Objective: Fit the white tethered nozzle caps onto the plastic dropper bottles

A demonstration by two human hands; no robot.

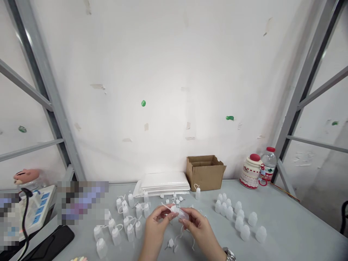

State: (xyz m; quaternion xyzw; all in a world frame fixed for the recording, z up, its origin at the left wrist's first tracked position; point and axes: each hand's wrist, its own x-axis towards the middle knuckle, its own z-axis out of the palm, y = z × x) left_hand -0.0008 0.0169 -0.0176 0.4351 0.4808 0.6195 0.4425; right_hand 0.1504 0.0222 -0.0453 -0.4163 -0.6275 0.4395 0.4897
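Observation:
My left hand and my right hand meet above the grey table, both pinching one small translucent plastic bottle held sideways between them. A thin white nozzle sticks out of it toward the upper left. Below my hands lie loose white caps with tethers. To the left stand several small bottles with tethered caps. To the right stands a group of several uncapped bottles.
A stack of white sheets and an open cardboard box sit against the wall. A red-lidded mug and a water bottle stand at the right. A black flat object and a power strip lie at the left.

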